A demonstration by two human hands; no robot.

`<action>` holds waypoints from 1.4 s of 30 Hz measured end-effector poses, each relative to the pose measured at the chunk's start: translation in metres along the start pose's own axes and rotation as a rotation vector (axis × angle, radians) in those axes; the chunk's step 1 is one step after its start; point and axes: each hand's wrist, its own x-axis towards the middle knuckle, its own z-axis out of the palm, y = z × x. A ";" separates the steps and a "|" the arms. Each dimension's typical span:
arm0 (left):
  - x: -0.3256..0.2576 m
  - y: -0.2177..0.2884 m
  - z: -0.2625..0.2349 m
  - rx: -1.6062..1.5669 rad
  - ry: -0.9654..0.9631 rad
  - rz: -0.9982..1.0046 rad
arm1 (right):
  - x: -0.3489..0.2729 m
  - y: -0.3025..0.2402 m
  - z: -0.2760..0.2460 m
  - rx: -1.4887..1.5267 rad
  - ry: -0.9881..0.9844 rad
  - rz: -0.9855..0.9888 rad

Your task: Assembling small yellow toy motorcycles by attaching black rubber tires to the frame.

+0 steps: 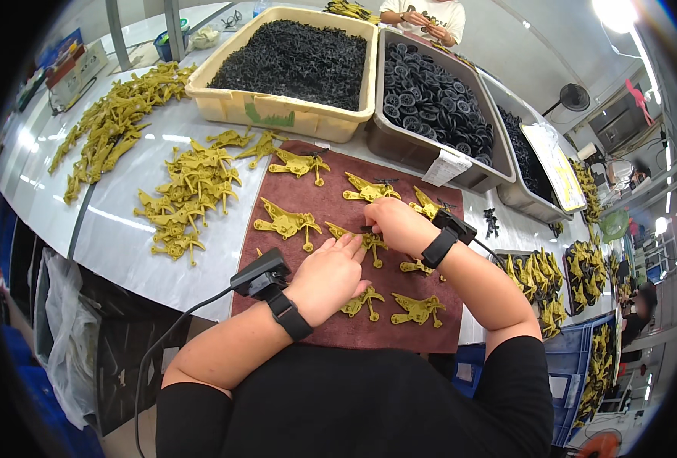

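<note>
Left hand [325, 276]: palm down on the brown mat [331, 206], fingers curled narrow, fingertips pressing a yellow plastic piece [351, 237] flat.
Right hand [396, 224]: fingers closed narrow on the same piece, pinching at a small dark part; exact grip hidden.
Piece in hand: lies mid-mat, between both hands, touching each.
Wrists: black strap and small black device on each; cable trails from the left one.
Mat: other yellow pieces [286, 222] spread apart around the hands.
Left of mat: loose heap of yellow pieces [188, 191] on the pale table [117, 229].
Far side: cream tub of black bits [289, 57]; beside it a grey bin of black wheels [434, 103].
Beyond: another person's hands [422, 21].
</note>
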 end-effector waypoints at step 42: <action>-0.025 -0.023 -0.050 -0.021 0.075 0.085 | -0.143 0.200 -0.022 -0.039 0.432 0.775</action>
